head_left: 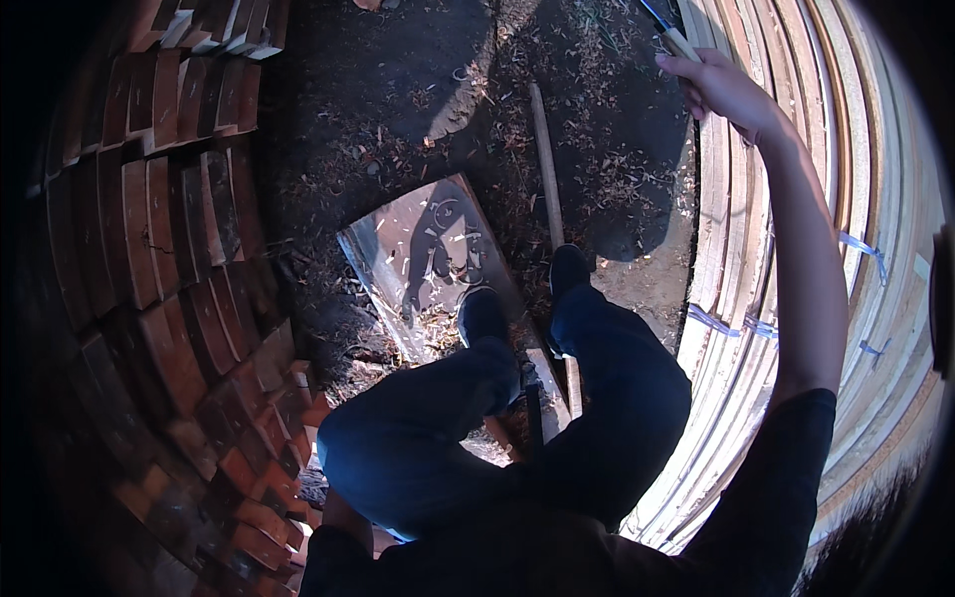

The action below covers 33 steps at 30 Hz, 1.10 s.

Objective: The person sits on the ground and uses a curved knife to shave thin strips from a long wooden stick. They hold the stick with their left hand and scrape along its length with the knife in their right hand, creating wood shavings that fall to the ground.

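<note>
head view, right hand (718, 90) curled round probably a tool handle (680, 42), near boards (718, 224), left hand hidden, can't tell

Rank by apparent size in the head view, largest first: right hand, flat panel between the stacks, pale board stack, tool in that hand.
1. Pale board stack
2. Flat panel
3. Right hand
4. Tool, visible part only
</note>
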Each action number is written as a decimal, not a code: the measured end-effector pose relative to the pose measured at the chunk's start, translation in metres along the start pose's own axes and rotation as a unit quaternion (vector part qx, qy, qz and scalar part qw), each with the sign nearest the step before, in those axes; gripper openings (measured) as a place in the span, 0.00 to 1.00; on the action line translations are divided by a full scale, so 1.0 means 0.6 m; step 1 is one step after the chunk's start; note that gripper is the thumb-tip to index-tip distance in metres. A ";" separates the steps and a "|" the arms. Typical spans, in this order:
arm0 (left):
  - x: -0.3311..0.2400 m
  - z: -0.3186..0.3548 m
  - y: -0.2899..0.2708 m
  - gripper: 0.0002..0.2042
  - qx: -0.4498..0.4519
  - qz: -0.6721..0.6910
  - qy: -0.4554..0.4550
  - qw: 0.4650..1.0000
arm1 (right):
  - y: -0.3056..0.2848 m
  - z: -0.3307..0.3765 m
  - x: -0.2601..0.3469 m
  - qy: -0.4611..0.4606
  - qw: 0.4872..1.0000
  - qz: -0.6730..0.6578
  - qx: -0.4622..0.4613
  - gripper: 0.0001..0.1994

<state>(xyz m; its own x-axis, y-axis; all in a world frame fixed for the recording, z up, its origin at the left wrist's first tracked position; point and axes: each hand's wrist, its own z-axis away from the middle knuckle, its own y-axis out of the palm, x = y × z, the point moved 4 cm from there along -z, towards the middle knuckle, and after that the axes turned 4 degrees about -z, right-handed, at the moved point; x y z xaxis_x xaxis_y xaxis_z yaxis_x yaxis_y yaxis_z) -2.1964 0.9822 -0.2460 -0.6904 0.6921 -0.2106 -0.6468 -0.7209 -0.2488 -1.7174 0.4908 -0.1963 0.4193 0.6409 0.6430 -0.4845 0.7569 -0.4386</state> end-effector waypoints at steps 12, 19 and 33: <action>-0.347 0.125 -0.292 0.41 -0.132 -0.105 0.314 0.934 | 0.046 0.333 -0.144 0.042 0.995 0.024 -0.088 0.19; -0.451 0.377 -0.413 0.34 -0.041 -0.224 0.317 0.921 | 0.244 0.751 -0.430 0.229 0.929 -0.135 -0.259 0.16; -0.461 0.568 -0.321 0.35 -0.177 -0.341 0.569 0.727 | 0.810 1.206 -0.633 0.460 0.836 0.031 -0.297 0.20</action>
<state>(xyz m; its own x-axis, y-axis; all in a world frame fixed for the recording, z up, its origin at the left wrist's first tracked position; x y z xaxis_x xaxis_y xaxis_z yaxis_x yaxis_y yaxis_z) -1.9912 0.9172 0.1821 0.5967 0.6114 -0.5198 -0.4500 -0.2814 -0.8476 -2.6677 0.5232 -0.1992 0.9528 0.3024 -0.0281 -0.1757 0.4733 -0.8632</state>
